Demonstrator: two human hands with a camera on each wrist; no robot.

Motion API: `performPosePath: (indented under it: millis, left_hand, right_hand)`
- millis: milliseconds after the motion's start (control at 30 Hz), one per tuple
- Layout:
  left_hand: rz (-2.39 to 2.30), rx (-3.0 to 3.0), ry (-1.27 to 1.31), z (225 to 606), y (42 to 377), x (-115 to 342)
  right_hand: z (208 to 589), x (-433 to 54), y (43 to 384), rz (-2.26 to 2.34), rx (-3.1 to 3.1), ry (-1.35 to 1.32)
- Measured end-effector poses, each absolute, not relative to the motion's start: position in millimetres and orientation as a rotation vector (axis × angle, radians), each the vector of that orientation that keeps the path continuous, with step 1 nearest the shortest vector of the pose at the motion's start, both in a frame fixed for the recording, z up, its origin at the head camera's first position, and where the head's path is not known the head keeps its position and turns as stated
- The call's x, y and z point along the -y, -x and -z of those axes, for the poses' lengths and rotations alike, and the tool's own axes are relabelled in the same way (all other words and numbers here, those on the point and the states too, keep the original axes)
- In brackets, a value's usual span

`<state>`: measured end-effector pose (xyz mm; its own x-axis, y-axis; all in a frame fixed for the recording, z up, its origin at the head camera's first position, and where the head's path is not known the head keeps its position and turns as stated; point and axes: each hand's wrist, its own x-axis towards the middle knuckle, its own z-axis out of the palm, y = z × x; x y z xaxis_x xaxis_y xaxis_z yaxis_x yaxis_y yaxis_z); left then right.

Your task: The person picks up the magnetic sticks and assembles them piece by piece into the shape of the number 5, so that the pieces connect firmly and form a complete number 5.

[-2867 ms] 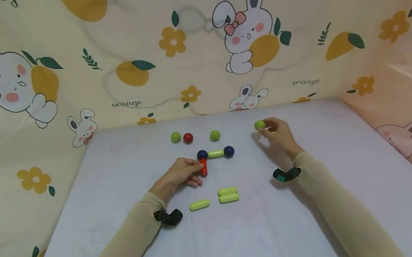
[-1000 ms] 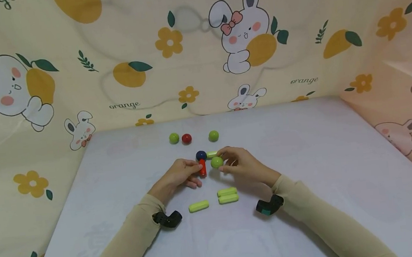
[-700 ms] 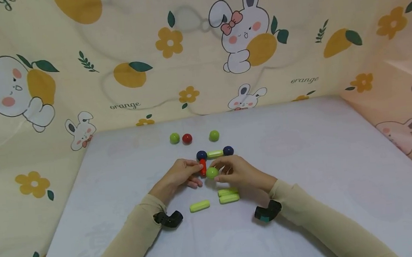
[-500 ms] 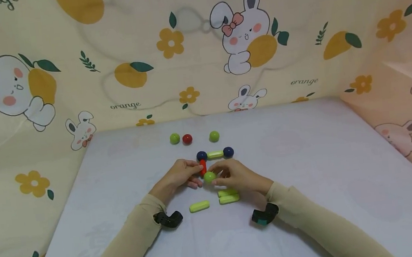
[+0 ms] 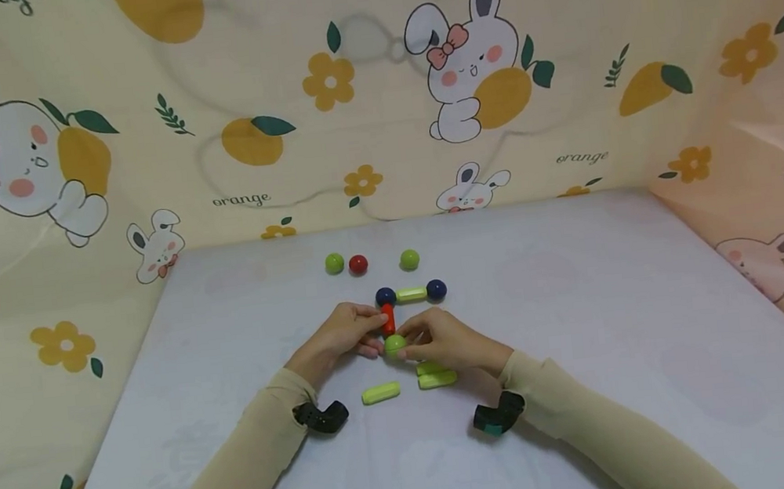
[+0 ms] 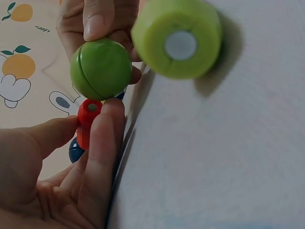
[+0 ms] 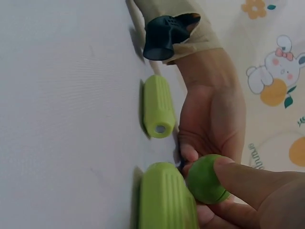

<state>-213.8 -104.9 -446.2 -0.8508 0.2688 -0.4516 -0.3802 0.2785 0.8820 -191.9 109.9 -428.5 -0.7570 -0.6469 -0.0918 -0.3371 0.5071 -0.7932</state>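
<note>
My left hand [image 5: 343,329] pinches a red rod [image 5: 388,318] between thumb and fingers. The rod's far end meets a dark blue ball [image 5: 386,296], which a yellow-green rod [image 5: 411,294] links to a second blue ball [image 5: 436,290]. My right hand [image 5: 444,339] holds a green ball [image 5: 395,345] in its fingertips, at the near end of the red rod. In the left wrist view that rod's silver-dotted end shows just beside the green ball [image 6: 101,69]; whether they touch I cannot tell. A left fingertip lies close against the ball.
Nearer on the white table [image 5: 560,449] lie a single yellow-green rod [image 5: 381,393] and a pair side by side [image 5: 436,379], close below my right hand. Toward the back sit a green ball [image 5: 334,263], a red ball [image 5: 358,264] and another green ball [image 5: 410,259]. Patterned cloth [image 5: 381,135] stands behind.
My right hand has carried the green ball from the back right, leftward and nearer, to the near end of the red rod. My left hand has kept its grip in place.
</note>
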Motion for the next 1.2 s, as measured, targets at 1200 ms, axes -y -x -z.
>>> performPosePath:
  millis: [1200]
  left_hand:
    - [-1.588, -2.071, 0.119, 446.3, 213.5, 103.0]
  right_hand:
    - [434.5, -106.2, 188.6, 1.201, -2.388, 0.733]
